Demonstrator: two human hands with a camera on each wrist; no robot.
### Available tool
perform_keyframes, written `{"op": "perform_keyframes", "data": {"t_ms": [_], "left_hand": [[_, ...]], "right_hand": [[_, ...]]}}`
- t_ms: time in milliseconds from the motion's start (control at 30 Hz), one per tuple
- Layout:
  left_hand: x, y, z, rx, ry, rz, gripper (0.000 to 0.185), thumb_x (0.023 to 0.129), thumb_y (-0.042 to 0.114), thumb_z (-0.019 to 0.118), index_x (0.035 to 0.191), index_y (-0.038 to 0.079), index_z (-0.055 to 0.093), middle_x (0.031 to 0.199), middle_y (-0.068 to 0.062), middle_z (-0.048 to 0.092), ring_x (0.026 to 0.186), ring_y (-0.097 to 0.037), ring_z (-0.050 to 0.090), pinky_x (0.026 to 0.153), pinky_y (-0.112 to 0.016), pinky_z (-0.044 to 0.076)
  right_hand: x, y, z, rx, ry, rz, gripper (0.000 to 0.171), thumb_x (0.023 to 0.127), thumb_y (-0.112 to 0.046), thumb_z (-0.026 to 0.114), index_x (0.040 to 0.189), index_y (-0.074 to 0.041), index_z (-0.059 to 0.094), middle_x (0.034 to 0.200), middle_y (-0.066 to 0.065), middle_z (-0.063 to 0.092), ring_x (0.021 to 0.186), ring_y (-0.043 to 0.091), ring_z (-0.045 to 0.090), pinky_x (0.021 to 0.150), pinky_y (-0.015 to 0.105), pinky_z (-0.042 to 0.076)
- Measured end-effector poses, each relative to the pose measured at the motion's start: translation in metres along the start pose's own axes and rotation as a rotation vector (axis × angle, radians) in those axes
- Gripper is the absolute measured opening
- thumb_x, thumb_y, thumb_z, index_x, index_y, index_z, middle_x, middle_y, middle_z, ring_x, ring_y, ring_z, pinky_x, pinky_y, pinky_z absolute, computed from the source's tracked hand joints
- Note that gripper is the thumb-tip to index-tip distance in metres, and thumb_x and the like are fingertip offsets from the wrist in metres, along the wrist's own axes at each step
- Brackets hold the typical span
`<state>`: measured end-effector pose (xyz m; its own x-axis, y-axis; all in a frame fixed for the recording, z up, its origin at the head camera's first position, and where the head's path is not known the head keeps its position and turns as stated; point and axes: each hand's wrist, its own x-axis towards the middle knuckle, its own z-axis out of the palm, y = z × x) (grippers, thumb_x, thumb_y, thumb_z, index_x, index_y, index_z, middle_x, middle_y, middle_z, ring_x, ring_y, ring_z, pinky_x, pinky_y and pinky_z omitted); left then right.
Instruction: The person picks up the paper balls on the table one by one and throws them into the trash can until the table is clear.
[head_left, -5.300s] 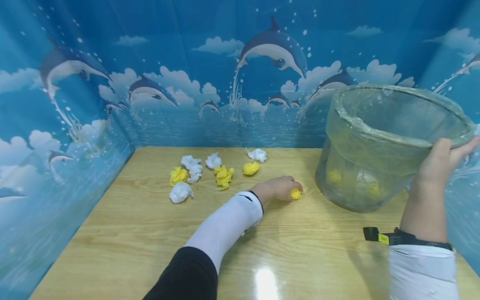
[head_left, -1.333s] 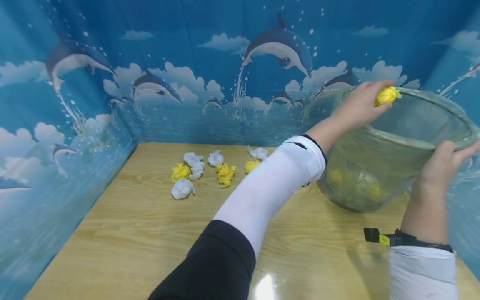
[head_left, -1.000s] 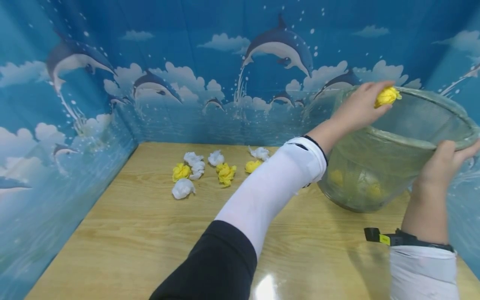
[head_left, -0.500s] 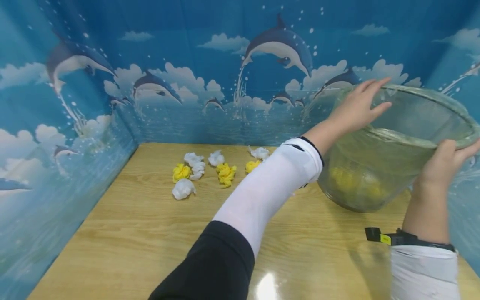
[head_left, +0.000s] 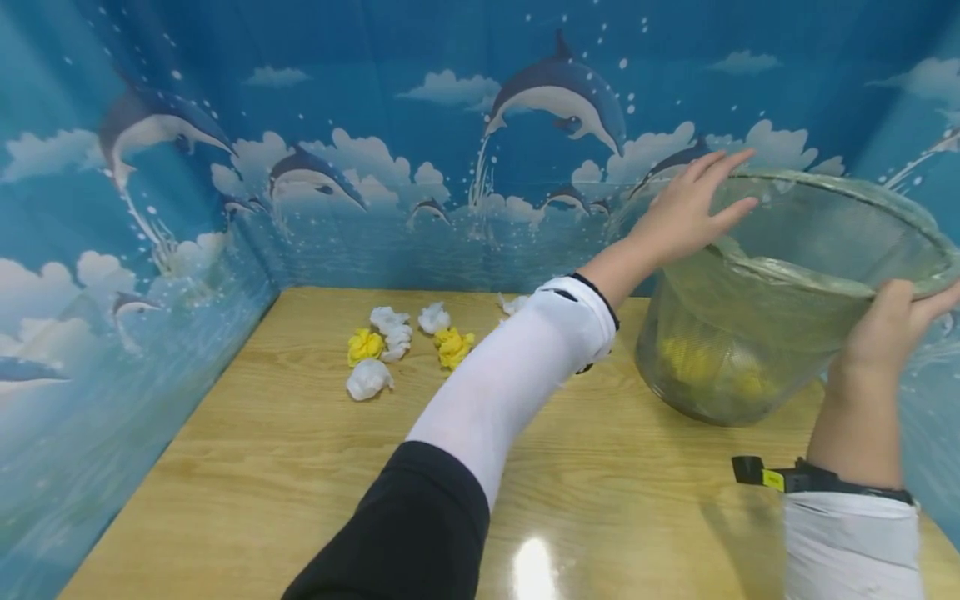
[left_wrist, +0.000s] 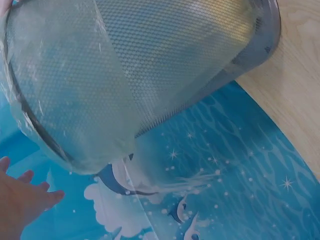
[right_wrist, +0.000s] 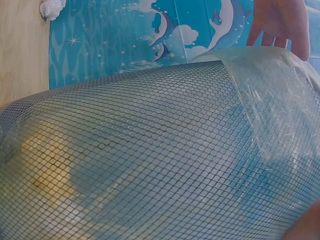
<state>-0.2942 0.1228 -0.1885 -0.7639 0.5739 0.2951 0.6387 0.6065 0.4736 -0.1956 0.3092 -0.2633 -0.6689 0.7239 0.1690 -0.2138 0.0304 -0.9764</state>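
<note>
A mesh wastebasket (head_left: 757, 317) with a thin pale-green liner stands at the right, leaning toward me. My right hand (head_left: 877, 333) grips its near right rim, thumb on top. Yellow and white crumpled balls show through the mesh near the bottom. At the basket's left rim my left hand (head_left: 686, 208) holds nothing, its fingers spread; the left wrist view shows the same hand (left_wrist: 25, 200) beside the lined mouth. Farther left on the table lie yellow crumpled balls (head_left: 364, 347) and white crumpled balls (head_left: 369, 380).
A wooden table (head_left: 300, 467) carries everything. Behind and beside it hangs a blue dolphin-print curtain (head_left: 360, 83). My left sleeve (head_left: 517, 375) crosses the middle and partly covers a white ball (head_left: 512, 304) at the back edge.
My left hand picked a yellow crumpled ball off the table, carried it over the wastebasket and let it drop inside. It has since drawn back leftward. The right hand keeps its grip.
</note>
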Motion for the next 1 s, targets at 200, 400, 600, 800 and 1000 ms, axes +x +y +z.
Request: {"op": "perform_keyframes", "data": {"t_ms": [200,400,600,800,1000], "left_hand": [[-0.006,-0.01,-0.007,-0.007,0.015,0.006,0.069,0.099,0.052,0.043,0.155,0.038,0.006,0.162,0.014,0.001,0.148,-0.002,0.001,0.121,-0.029,0.012],[-0.022,-0.025,-0.014,0.016,0.016,-0.001,0.071,0.098,0.055,0.043,0.155,0.039,0.003,0.163,0.011,-0.003,0.15,-0.008,-0.001,0.122,-0.036,0.01],[-0.045,-0.052,-0.02,0.011,0.027,-0.038,0.072,0.098,0.057,0.042,0.155,0.041,0.001,0.163,0.01,-0.004,0.15,-0.012,-0.006,0.123,-0.044,0.006],[-0.083,-0.088,-0.027,-0.055,0.065,-0.051,0.071,0.099,0.05,0.046,0.156,0.035,0.007,0.164,0.005,0.0,0.151,-0.016,-0.007,0.122,-0.05,0.004],[-0.12,-0.127,-0.036,-0.078,0.132,-0.117,0.07,0.099,0.046,0.049,0.157,0.03,0.012,0.164,-0.001,0.004,0.151,-0.025,-0.004,0.119,-0.058,0.005]], "right_hand": [[0.002,0.001,-0.002,-0.011,0.012,-0.002,0.066,0.1,-0.021,0.023,0.155,-0.029,-0.013,0.16,-0.015,-0.013,0.141,-0.004,-0.015,0.111,0.013,-0.01],[0.005,0.0,-0.002,-0.01,0.017,0.003,0.066,0.1,-0.021,0.022,0.155,-0.03,-0.013,0.159,-0.016,-0.013,0.141,-0.005,-0.016,0.111,0.013,-0.01],[0.004,0.001,-0.002,-0.015,0.014,0.015,0.067,0.1,-0.022,0.024,0.154,-0.029,-0.015,0.159,-0.017,-0.015,0.141,-0.005,-0.017,0.111,0.013,-0.01],[0.002,0.002,-0.001,-0.013,0.0,0.056,0.068,0.1,-0.023,0.024,0.153,-0.032,-0.017,0.158,-0.02,-0.016,0.14,-0.006,-0.016,0.113,0.015,-0.008],[0.002,0.001,-0.001,-0.02,-0.011,0.071,0.068,0.1,-0.025,0.024,0.153,-0.033,-0.018,0.157,-0.02,-0.017,0.14,-0.006,-0.017,0.113,0.016,-0.008]]}}
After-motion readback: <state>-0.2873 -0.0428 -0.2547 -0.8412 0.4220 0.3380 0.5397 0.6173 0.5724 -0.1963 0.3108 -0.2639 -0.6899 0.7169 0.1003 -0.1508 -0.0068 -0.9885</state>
